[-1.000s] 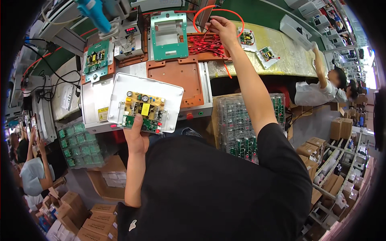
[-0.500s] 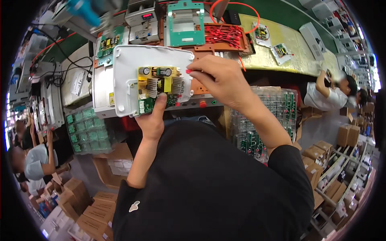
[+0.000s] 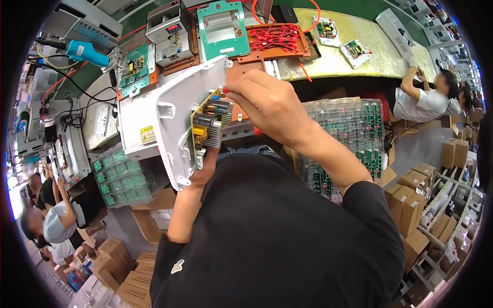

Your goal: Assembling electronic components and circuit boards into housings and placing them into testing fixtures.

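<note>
My left hand [image 3: 204, 169] is closed on a white plastic housing [image 3: 174, 110], which is tilted so that it is seen nearly edge-on. On the housing's inner face is a circuit board [image 3: 195, 123] with dark capacitors, a yellow coil and finned metal heat sinks. The left fingers are partly hidden behind the housing and board. At the board's upper corner, my right hand [image 3: 275, 105] pinches a small red connector [image 3: 224, 91] between thumb and fingers. Whether the connector is plugged into the board cannot be told.
Beyond the housing are a tray of red leads [image 3: 275, 38], a green frame [image 3: 222, 31] and a blue power tool [image 3: 87, 53]. Two boards on white plates lie on the yellow bench [image 3: 328, 61]. Stacked clear trays of boards [image 3: 344, 138] stand right, others [image 3: 126, 179] left. Co-workers sit on both sides.
My left hand has turned the housing from facing me to nearly edge-on. My right hand stays pinched at the board's corner. The blue tool, blurred before, now hangs still at the upper left.
</note>
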{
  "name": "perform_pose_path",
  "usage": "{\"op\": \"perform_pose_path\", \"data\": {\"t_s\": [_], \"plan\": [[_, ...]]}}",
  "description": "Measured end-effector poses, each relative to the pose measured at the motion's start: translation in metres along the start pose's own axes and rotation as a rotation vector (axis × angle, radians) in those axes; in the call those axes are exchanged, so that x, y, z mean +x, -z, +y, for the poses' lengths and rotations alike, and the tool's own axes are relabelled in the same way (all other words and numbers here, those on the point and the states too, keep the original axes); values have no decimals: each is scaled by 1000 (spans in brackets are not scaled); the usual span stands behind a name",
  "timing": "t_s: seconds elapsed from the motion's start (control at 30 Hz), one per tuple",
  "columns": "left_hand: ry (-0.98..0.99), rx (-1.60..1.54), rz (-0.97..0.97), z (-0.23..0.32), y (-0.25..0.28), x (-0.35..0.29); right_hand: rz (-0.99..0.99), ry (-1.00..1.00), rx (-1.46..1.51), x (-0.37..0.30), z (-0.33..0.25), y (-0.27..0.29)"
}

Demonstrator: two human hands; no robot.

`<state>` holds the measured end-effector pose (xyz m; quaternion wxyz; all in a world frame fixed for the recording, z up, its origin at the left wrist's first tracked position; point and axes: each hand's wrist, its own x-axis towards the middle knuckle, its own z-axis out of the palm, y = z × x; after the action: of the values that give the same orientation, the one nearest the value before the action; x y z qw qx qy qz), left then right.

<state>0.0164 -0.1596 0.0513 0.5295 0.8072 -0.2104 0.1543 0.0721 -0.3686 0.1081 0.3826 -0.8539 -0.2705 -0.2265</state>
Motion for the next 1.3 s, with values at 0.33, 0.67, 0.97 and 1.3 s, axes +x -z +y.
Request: {"op": "perform_pose_path", "data": {"t_s": [0.33, 0.67, 0.97, 1.3], "plan": [[122, -212, 118, 0, -4, 24, -154, -81, 209, 2, 28, -1], [931, -798, -508, -65, -56, 67, 224, -1150, 1169, -120, 93, -5], [839, -787, -597, -36, -38, 35, 1207, -1005, 606, -119, 344, 107], [828, -568, -280, -40, 53, 9, 696, -1168, 558, -148, 392, 137]]}}
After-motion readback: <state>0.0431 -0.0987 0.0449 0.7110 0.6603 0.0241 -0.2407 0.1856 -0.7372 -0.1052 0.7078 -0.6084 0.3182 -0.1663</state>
